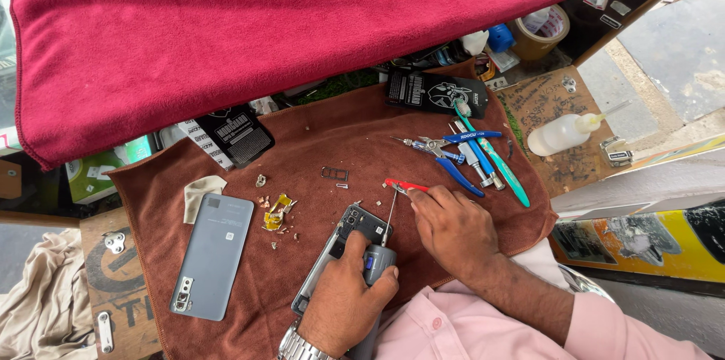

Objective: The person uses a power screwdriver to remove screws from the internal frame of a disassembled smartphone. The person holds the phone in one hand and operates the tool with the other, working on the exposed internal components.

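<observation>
Your left hand (pixel 343 296) is clenched around the grey electric screwdriver (pixel 377 260), its bit on the opened phone (pixel 340 247) mid-cloth, while your right hand (pixel 453 228) pinches the red-handled tool (pixel 404 186), with bare brown cloth (pixel 317 145) beyond and blue pliers (pixel 453 152) near its right edge.

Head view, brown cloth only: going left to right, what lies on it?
Grey phone back cover → yellow scrap bits → opened phone under the left hand → right hand → blue-handled pliers → teal toothbrush.
</observation>
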